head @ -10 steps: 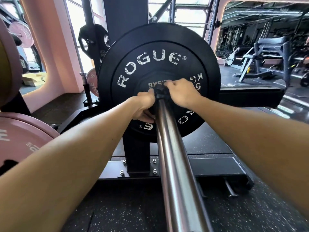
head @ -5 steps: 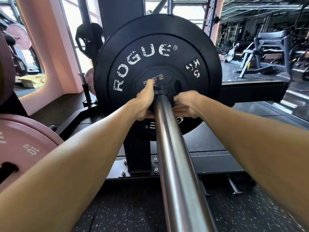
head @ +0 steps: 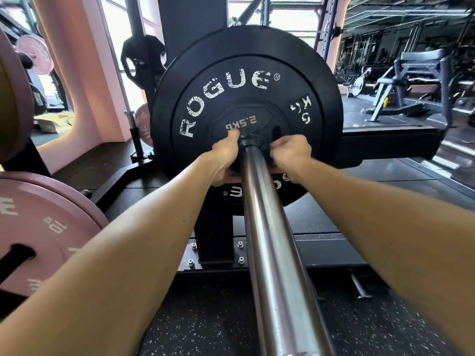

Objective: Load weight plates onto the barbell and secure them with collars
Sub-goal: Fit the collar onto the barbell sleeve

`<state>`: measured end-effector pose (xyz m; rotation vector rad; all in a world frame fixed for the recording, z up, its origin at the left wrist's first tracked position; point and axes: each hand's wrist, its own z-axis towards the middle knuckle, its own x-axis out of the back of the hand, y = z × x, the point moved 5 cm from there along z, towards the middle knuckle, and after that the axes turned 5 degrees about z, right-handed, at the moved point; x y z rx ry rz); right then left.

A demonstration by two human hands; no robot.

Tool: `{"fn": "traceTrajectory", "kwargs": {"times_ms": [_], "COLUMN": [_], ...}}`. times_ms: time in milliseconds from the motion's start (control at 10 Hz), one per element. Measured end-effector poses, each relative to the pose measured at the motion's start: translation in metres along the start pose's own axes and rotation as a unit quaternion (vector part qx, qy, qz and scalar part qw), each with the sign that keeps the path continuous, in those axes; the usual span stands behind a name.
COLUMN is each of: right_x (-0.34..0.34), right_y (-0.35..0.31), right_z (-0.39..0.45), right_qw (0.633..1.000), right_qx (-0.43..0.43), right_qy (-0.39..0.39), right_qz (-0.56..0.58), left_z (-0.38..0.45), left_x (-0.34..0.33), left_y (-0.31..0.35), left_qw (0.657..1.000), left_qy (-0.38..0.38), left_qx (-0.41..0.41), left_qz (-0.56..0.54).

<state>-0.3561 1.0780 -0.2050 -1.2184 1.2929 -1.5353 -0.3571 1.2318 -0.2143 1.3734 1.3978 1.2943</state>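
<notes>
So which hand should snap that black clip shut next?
Probably the right hand: its fingers already pinch the collar beside the barbell. The left hand mostly steadies it against the small plate.

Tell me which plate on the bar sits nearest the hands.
The small 2.5KG plate, outermost on the bar, against the big ROGUE plate behind it.

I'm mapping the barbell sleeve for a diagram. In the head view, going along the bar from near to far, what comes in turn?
Bare barbell sleeve → left hand and right hand on the collar → small 2.5 kg plate → large Rogue plate.
</notes>
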Motion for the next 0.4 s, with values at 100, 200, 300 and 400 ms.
{"fn": "traceTrajectory", "kwargs": {"times_ms": [100,200,300,400], "right_x": [0.001,0.007,0.009,0.013], "right_y": [0.002,0.004,0.005,0.006], "right_z": [-0.014,-0.021,-0.028,-0.032], "right_qw": [0.996,0.994,0.984,0.975], "right_qx": [0.078,0.08,0.103,0.113], "right_qy": [-0.037,-0.073,-0.137,-0.17], "right_qz": [-0.017,0.0,-0.048,-0.081], "left_z": [-0.011,-0.011,0.006,-0.002], "left_x": [0.013,0.02,0.029,0.033], "left_y": [0.018,0.027,0.018,0.012], "left_qw": [0.985,0.956,0.966,0.97], "left_qy": [0.085,0.132,0.123,0.134], "left_qx": [-0.09,-0.17,-0.157,-0.142], "left_qz": [0.123,0.201,0.163,0.144]}}
